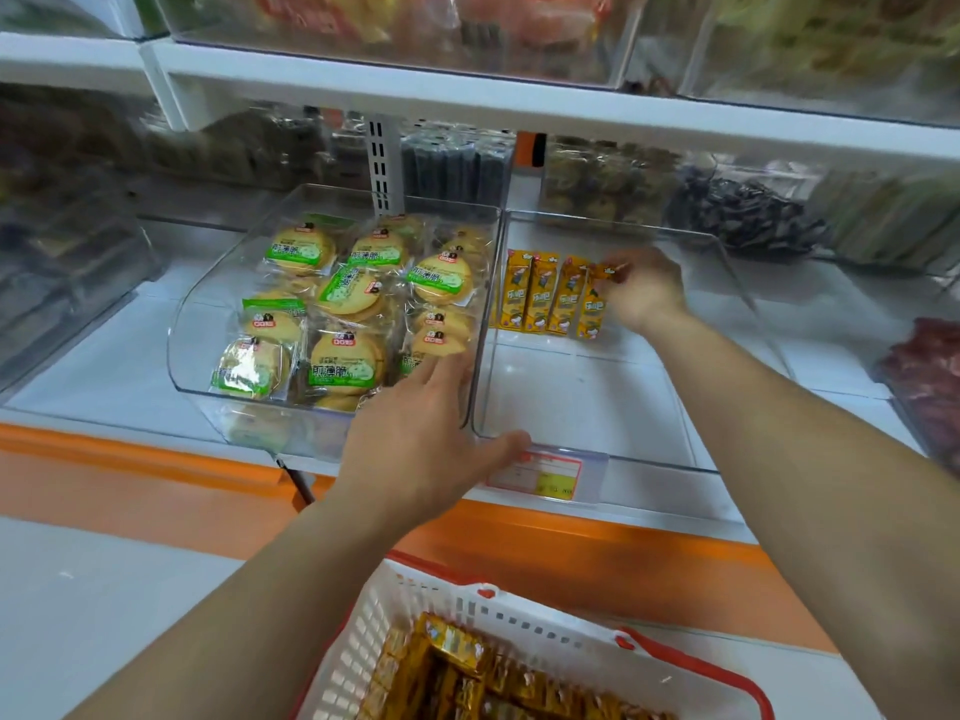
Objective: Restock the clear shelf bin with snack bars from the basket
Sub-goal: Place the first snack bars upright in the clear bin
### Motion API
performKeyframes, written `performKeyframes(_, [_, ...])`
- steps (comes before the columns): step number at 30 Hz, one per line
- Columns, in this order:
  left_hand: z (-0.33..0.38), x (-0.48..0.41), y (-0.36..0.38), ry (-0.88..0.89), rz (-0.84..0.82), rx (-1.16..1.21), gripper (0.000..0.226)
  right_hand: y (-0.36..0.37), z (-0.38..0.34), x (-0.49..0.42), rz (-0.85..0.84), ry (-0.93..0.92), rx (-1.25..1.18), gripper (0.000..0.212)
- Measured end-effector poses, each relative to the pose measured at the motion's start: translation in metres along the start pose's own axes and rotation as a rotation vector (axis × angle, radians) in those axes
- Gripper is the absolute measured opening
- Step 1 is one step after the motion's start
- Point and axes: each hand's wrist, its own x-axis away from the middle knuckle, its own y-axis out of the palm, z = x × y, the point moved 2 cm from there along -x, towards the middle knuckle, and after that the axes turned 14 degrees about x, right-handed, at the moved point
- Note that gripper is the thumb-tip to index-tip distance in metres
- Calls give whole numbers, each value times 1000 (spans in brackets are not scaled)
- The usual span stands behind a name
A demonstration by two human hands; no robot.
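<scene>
Bright, even light from overhead fills the scene and leaves only faint, soft shadows on the white shelf (597,397). Pale glare streaks the clear bin walls (483,324) and the far upper bins (405,39), whose contents look smeared and out of focus. The wide lens bows the shelf edges toward the left and right margins. Detail is soft throughout; the near basket (467,605) is slightly blurred.

The clear shelf bin (582,402) is mostly bare. Four yellow snack bars (540,298) sit side by side in a row at its far left, long edges touching. I pinch the top of the rightmost bar (591,310) with my right hand (644,293). Nearest me, the white, red-rimmed basket (467,610) holds a heap of golden-wrapped bars (467,672).
</scene>
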Motion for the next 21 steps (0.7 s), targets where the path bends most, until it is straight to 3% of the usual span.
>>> performKeyframes(10, [5, 0, -2, -35, -35, 27, 87, -1, 9, 6, 24, 106, -35, 41])
performKeyframes(13, [9, 2, -11, -54, -55, 125, 81, -22, 5, 31, 34, 13, -10, 33])
performKeyframes(16, [19, 13, -28, 11, 38, 156, 71, -52, -6, 75, 8, -152, -43, 24])
performKeyframes(19, [30, 38, -41, 122, 51, 165, 47, -83, -19, 137, -68, -345, -91, 16])
performKeyframes(21, [31, 61, -39, 138, -57, 192, 27, -95, -22, 180, -155, -433, -115, 12])
